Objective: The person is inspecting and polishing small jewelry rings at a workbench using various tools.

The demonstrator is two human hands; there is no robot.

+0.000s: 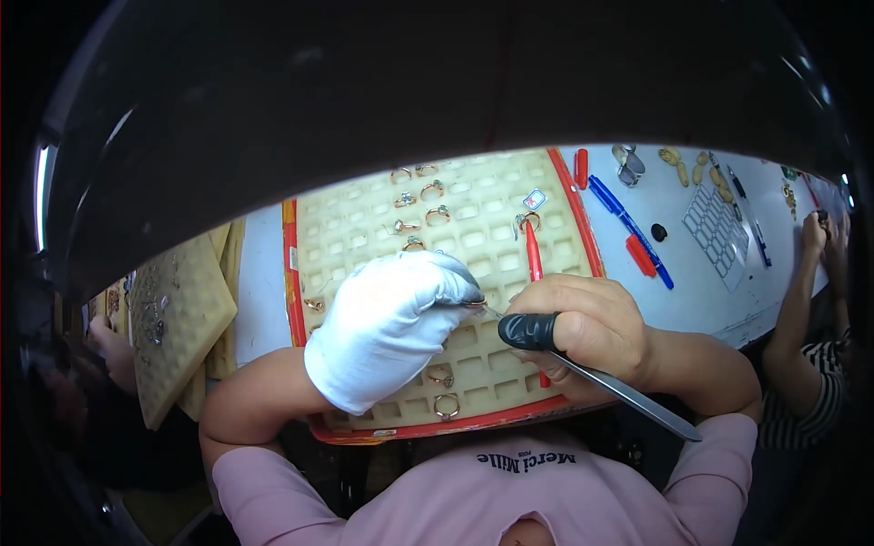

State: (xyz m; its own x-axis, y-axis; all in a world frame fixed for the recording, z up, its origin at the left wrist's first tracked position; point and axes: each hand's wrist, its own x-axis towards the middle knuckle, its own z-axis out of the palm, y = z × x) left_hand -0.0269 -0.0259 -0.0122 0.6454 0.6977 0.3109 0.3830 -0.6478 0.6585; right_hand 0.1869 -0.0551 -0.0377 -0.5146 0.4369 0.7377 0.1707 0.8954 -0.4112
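Observation:
My left hand, in a white glove with dark fingertips, is closed over the middle of a cream compartment tray. It pinches a small gold-coloured ring, mostly hidden by the fingers. My right hand, a black finger cot on one finger, grips metal tweezers; their tip meets the ring. A red pen passes under or through the right hand; I cannot tell which. Rings with clear stones sit in the tray, among them a ring near the front edge and a ring beside a small tag.
Right of the tray lie a blue marker, red caps, a black cap, peanuts, a clear gridded sheet and pens. Stacked trays stand at left. Other people's hands show at both sides. A dark cover hides the top.

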